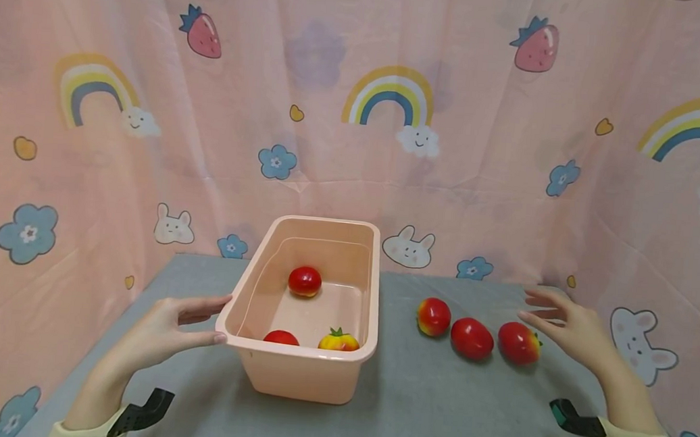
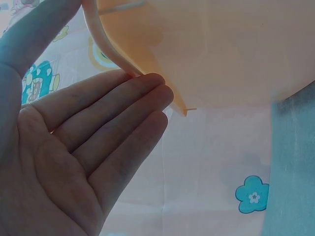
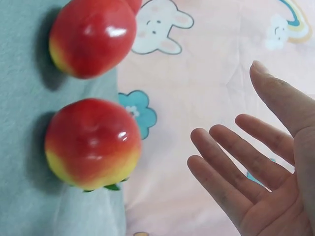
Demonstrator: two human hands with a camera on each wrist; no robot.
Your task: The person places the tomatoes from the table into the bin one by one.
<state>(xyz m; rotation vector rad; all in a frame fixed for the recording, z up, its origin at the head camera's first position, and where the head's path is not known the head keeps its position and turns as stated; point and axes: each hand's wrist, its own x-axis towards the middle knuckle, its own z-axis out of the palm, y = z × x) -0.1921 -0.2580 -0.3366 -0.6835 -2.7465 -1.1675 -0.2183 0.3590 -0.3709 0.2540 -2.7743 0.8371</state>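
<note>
My left hand (image 1: 162, 334) touches the rim at the near left corner of a pink plastic bin (image 1: 308, 375), thumb and straight fingers spread along it. In the left wrist view, the fingertips (image 2: 158, 81) lie against the bin's outer side. Inside the bin are three glossy tomatoes: one red tomato (image 1: 305, 281) towards the back, another red tomato (image 1: 281, 337) partly hidden by the front rim, and one with its yellow, leafy end up (image 1: 339, 340). My right hand (image 1: 576, 329), fingers apart and holding nothing, hovers just right of a red-and-yellow tomato (image 3: 93, 142).
Left of that one on the grey-blue table (image 1: 434, 414) sit a red tomato (image 1: 471, 339) and another tomato (image 1: 433, 317), in a row right of the bin. A pink patterned curtain (image 1: 468, 186) hangs close behind the table's back edge.
</note>
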